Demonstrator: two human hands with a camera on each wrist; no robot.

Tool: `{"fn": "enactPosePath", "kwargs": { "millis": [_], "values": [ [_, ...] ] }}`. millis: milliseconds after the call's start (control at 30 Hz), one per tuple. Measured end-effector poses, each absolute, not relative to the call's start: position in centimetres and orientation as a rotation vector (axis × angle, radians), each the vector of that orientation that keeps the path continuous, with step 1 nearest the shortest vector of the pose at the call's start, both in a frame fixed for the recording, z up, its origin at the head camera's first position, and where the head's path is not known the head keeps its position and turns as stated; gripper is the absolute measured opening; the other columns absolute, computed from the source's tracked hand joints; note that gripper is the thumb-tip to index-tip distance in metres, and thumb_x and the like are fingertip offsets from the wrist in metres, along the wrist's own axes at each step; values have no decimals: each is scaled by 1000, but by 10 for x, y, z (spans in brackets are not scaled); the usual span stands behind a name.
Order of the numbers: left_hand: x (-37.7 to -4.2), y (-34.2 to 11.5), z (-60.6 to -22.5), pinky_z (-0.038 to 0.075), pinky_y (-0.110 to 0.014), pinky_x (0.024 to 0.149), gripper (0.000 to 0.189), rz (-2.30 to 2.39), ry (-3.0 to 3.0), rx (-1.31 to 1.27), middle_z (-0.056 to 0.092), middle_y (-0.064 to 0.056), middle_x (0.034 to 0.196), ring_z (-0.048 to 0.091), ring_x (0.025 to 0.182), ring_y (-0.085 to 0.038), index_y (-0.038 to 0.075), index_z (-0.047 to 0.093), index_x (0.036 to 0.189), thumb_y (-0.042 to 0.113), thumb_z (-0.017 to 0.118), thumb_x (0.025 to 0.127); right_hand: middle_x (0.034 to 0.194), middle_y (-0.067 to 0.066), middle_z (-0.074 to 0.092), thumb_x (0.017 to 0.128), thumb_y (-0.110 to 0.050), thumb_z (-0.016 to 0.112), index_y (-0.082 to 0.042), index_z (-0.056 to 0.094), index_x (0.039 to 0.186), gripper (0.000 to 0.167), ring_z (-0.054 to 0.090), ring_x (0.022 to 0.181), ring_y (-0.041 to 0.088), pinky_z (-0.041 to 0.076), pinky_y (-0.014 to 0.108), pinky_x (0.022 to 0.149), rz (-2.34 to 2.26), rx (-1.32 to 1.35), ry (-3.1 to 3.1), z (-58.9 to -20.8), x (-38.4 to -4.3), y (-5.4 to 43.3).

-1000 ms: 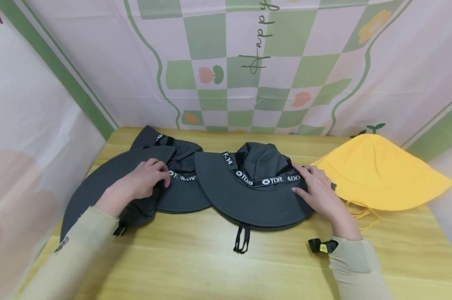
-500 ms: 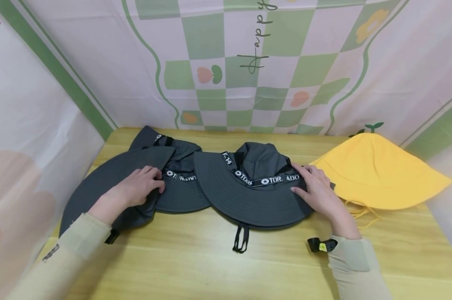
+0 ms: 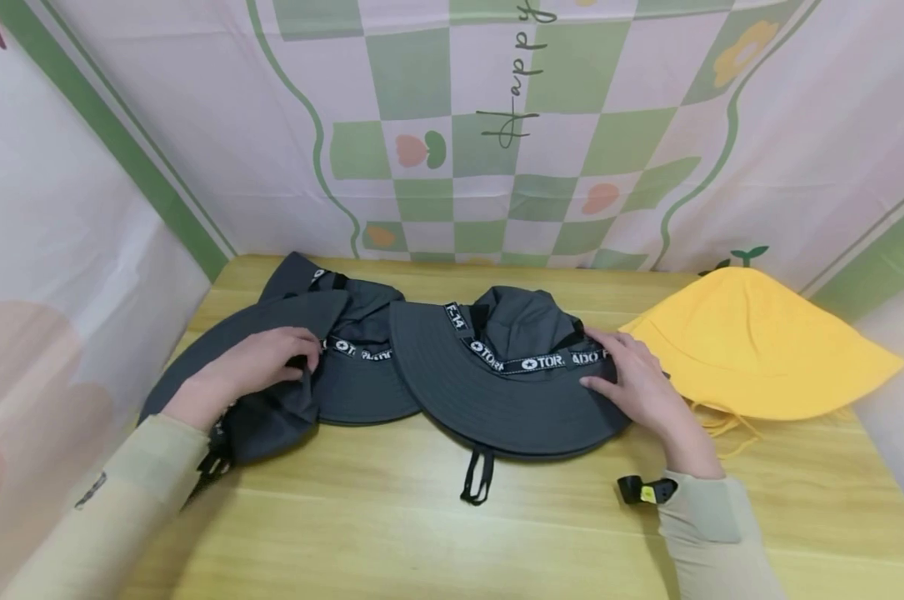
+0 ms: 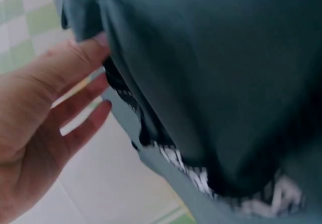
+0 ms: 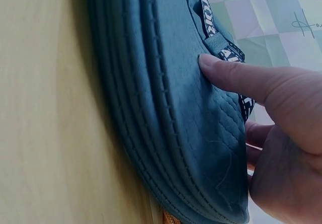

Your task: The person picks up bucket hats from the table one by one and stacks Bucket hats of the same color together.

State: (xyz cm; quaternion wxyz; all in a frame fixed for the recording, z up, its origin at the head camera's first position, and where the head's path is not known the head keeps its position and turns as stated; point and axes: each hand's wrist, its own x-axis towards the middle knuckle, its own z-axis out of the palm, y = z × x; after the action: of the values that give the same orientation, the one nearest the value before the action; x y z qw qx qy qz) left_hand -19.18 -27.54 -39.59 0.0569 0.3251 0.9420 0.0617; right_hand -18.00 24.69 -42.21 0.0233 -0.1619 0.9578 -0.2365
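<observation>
Three dark grey sun hats with wide brims lie on the table. In the head view, my left hand [image 3: 260, 365] pinches the leftmost hat [image 3: 275, 429], which is tilted over the second hat [image 3: 365, 392]. The left wrist view has the thumb [image 4: 83, 55] against dark fabric [image 4: 211, 73]; some fingers are partly behind it. My right hand [image 3: 639, 383] grips the right side of the middle hat [image 3: 511, 412], which bears a lettered black band. In the right wrist view, its thumb [image 5: 226, 73] lies on the brim [image 5: 196, 133], and the other fingers are mostly hidden behind it.
At the right stands a yellow bucket hat [image 3: 759, 358] with a green sprout on top and a loose yellow cord [image 3: 725, 425]. A black strap loop [image 3: 477, 477] hangs from the middle hat onto the wooden table [image 3: 422, 533]. A patterned cloth [image 3: 481, 83] hangs behind.
My left hand has shifted slightly left, and the leftmost hat has turned with it, baring more of its crown and strap. The right hand stays on the middle hat.
</observation>
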Motion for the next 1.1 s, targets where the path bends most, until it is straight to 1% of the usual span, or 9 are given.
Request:
{"fn": "enactPosePath", "kwargs": {
  "millis": [133, 267, 467, 600, 700, 800, 900, 967, 1100],
  "values": [
    [-197, -280, -389, 55, -43, 86, 19, 360, 2881, 973, 70, -8, 117, 67, 110, -28, 19, 65, 87, 6, 79, 83, 144, 34, 44, 90, -18, 75, -3, 40, 150, 71, 38, 133, 52, 28, 68, 106, -743, -492, 2963, -423, -181, 248],
    [-206, -278, -383, 54, -47, 92, 15, 466, 2938, 1015, 70, -11, 121, 66, 112, -31, 12, 67, 94, 3, 76, 86, 142, 34, 45, 89, -18, 75, -1, 41, 149, 70, 40, 131, 52, 29, 68, 105, -744, -502, 2971, -423, -181, 248],
    [-219, -263, -379, 49, -51, 102, 14, 491, 2986, 994, 65, -13, 134, 59, 126, -34, 10, 60, 101, 6, 71, 92, 141, 33, 48, 87, -17, 78, -1, 44, 147, 71, 42, 130, 53, 31, 67, 105, -785, -505, 2984, -425, -182, 250],
    [-224, -249, -380, 47, -51, 106, 13, 530, 2956, 970, 66, -12, 131, 57, 131, -34, 8, 60, 108, 10, 65, 97, 137, 31, 54, 82, -15, 82, 0, 50, 142, 70, 49, 127, 51, 36, 64, 105, -837, -513, 3019, -425, -182, 250],
    [-227, -238, -382, 49, -49, 104, 15, 563, 2957, 981, 68, -13, 125, 60, 125, -33, 7, 61, 112, 12, 64, 98, 136, 30, 56, 80, -16, 83, -1, 52, 141, 69, 51, 125, 50, 39, 63, 104, -834, -507, 3039, -425, -182, 249],
    [-229, -229, -382, 53, -45, 96, 17, 580, 2983, 987, 69, -11, 120, 66, 113, -28, 9, 62, 114, 16, 64, 99, 137, 31, 55, 81, -20, 83, -3, 51, 144, 73, 51, 126, 52, 39, 64, 104, -801, -487, 3043, -424, -182, 249],
    [-230, -220, -379, 54, -43, 87, 18, 617, 3008, 1024, 70, -8, 113, 68, 102, -24, 10, 62, 114, 18, 64, 98, 139, 33, 53, 81, -25, 83, -4, 48, 147, 77, 50, 126, 53, 38, 64, 104, -773, -465, 3039, -424, -182, 249],
    [-230, -214, -377, 53, -42, 86, 17, 644, 3024, 1071, 71, -7, 110, 68, 99, -23, 11, 63, 114, 18, 65, 98, 139, 34, 52, 82, -27, 84, -3, 47, 147, 79, 49, 127, 53, 38, 64, 104, -772, -458, 3033, -424, -182, 248],
    [-231, -204, -371, 53, -40, 87, 16, 716, 3031, 1197, 71, -7, 107, 67, 98, -22, 11, 64, 112, 17, 67, 97, 140, 34, 52, 82, -30, 83, -2, 47, 146, 78, 50, 127, 53, 39, 64, 105, -768, -410, 3005, -423, -183, 248]
  ]
}}
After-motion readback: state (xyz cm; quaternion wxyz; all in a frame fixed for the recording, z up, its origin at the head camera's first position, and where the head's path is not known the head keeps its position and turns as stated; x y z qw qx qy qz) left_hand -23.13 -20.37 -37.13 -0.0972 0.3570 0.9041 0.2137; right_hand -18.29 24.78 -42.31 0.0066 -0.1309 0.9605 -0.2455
